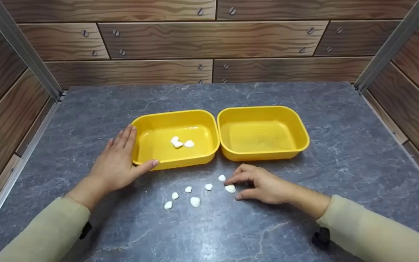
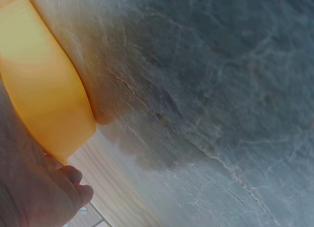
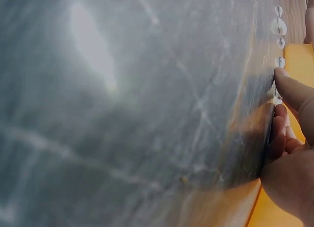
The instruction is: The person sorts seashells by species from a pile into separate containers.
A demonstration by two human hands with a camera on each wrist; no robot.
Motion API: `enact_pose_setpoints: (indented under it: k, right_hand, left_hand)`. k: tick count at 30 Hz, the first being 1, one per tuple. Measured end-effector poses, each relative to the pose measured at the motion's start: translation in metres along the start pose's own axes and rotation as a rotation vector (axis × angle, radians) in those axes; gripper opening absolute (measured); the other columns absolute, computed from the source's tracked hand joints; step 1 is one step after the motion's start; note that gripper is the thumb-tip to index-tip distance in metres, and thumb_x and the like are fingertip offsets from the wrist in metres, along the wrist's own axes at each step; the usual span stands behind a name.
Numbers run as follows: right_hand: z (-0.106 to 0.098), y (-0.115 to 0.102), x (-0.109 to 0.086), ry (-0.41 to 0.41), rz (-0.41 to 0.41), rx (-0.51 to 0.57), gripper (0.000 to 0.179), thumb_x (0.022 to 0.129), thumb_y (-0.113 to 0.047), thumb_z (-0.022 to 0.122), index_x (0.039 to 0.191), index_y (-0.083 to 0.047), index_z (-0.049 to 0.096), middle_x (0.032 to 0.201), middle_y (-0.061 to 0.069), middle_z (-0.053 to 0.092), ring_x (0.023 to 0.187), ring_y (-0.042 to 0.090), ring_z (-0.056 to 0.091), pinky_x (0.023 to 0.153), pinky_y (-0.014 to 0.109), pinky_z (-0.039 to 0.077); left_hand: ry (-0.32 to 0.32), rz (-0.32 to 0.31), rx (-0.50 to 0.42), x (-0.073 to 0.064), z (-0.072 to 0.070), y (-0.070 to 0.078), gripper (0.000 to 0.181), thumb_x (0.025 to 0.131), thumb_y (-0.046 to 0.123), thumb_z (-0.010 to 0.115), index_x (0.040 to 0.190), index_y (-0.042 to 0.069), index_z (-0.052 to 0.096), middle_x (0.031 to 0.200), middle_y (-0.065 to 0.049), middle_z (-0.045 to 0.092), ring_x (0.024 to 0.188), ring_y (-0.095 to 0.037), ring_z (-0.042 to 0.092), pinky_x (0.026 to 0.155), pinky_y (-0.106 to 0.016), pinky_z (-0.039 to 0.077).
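My left hand (image 1: 116,165) rests along the left end of the left yellow tub (image 1: 175,162), its fingers straight on the outer wall and the thumb over the front rim. In the left wrist view, the hand (image 2: 44,197) lies against the tub wall. My right hand (image 1: 267,183) is low over the table, with index fingertip right at a white seashell (image 1: 230,189) and thumb spread a little apart from it. Another small shell (image 1: 222,178) lies just beyond that fingertip. In the right wrist view, the thumb (image 3: 292,87) and fingers frame the shell.
Several more white shells, among them a larger one (image 1: 195,202), lie scattered on the grey marbled table (image 1: 129,233). Three shells (image 1: 189,144) sit inside the left tub. A second yellow tub (image 1: 264,155) stands beside it on the right. Wood-patterned walls (image 1: 209,40) enclose the table.
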State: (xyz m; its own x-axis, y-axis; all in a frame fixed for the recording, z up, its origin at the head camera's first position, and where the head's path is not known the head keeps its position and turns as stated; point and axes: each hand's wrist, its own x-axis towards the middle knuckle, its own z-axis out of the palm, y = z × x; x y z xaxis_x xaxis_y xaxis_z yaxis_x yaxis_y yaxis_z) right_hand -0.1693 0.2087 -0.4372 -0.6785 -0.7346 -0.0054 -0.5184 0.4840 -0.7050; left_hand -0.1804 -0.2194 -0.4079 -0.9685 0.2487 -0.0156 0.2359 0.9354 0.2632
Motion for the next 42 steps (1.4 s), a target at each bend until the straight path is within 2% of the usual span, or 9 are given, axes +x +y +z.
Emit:
enact_pose_setpoints:
  k: [12, 22, 42]
  right_hand:
    - [-0.0024, 0.0005, 0.0, -0.005, 0.01, 0.007, 0.035, 0.093, -0.023, 0.084, 0.128, -0.022, 0.079, 0.12, -0.007, 0.064, 0.109, 0.014, 0.061, 0.095, 0.032, 0.051]
    - [-0.003, 0.0009, 0.0, 0.013, 0.008, -0.015, 0.028, 0.091, -0.022, 0.085, 0.119, -0.023, 0.082, 0.117, -0.006, 0.065, 0.108, 0.013, 0.061, 0.097, 0.032, 0.05]
    - [0.0034, 0.0029, 0.0004, 0.04, 0.03, -0.004, 0.023, 0.09, -0.021, 0.086, 0.113, -0.024, 0.082, 0.116, -0.007, 0.065, 0.11, 0.015, 0.062, 0.103, 0.037, 0.05]
  left_hand:
    - [0.004, 0.003, 0.002, 0.0004, -0.0009, 0.0003, 0.122, 0.095, 0.087, 0.039, 0.168, -0.004, 0.002, 0.176, -0.022, 0.002, 0.16, -0.047, 0.011, 0.128, -0.064, 0.01]
    - [0.009, 0.01, 0.001, 0.0015, -0.0021, 0.0004, 0.122, 0.094, 0.088, 0.039, 0.168, -0.004, 0.003, 0.176, -0.022, 0.002, 0.16, -0.047, 0.011, 0.128, -0.063, 0.01]
    - [0.005, 0.01, 0.0, 0.0005, 0.0001, -0.0003, 0.122, 0.095, 0.087, 0.038, 0.167, -0.004, 0.002, 0.176, -0.022, 0.001, 0.16, -0.047, 0.01, 0.128, -0.062, 0.009]
